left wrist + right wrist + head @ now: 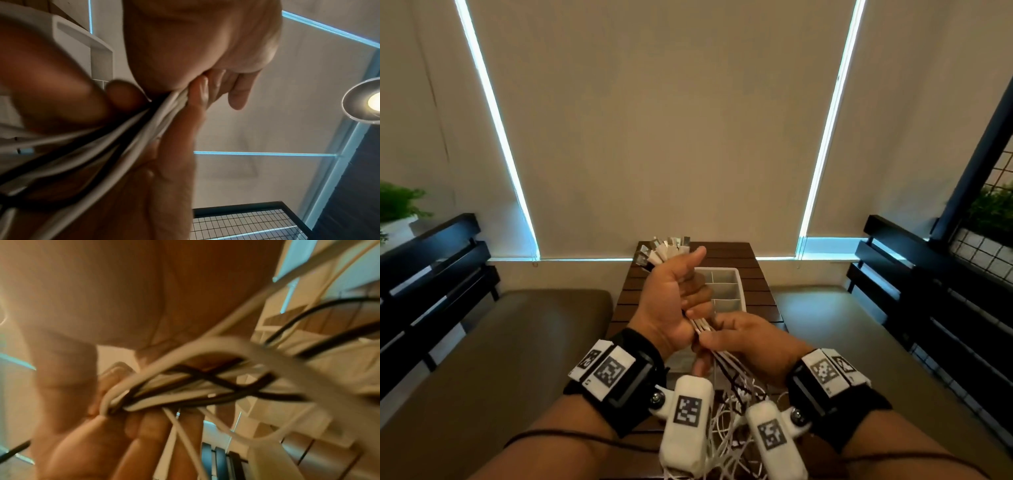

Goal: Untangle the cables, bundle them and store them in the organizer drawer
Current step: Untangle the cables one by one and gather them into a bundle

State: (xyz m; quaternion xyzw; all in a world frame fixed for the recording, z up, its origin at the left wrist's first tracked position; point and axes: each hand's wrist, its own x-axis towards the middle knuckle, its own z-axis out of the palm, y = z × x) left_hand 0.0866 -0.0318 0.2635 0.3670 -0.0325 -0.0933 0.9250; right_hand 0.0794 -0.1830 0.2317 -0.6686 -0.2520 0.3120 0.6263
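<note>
My left hand [695, 275] is raised over the table and grips a bunch of white cables just below their USB plugs [663, 251], which fan out above the fist. Directly beneath it, my right hand [717, 330] pinches the same cables [702, 327] between thumb and fingers. Below that hand the white and black strands [734, 401] hang in a loose tangle. In the right wrist view the cables [164, 394] cross one another inside my curled fingers. The white organizer drawer [722, 270], divided into compartments, sits on the table behind my hands.
The drawer rests on a narrow dark slatted wooden table [756, 287]. Olive cushioned benches [524, 342] with black slatted backs [431, 274] flank it on both sides. Closed blinds fill the wall behind. Potted plants [397, 205] stand at the far left and far right.
</note>
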